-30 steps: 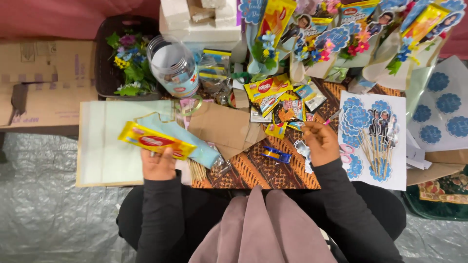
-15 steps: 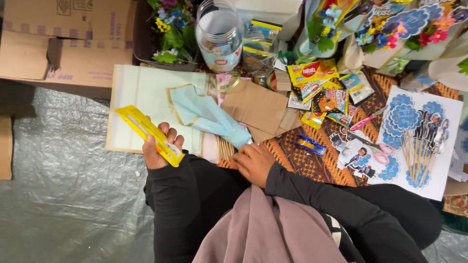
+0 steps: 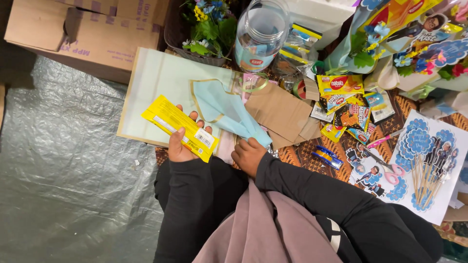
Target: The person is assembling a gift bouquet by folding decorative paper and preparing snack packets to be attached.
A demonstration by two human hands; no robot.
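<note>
Left hand clamped on yellow snack bar, now lifted nearer. Right hand moved over, pinching folded blue paper.

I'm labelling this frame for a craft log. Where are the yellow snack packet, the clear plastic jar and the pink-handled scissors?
yellow snack packet point(image 3: 179, 127), head view, middle of its yellow face.
clear plastic jar point(image 3: 261, 33), head view, on its see-through side wall.
pink-handled scissors point(image 3: 391, 173), head view, on a pink handle loop.
</note>
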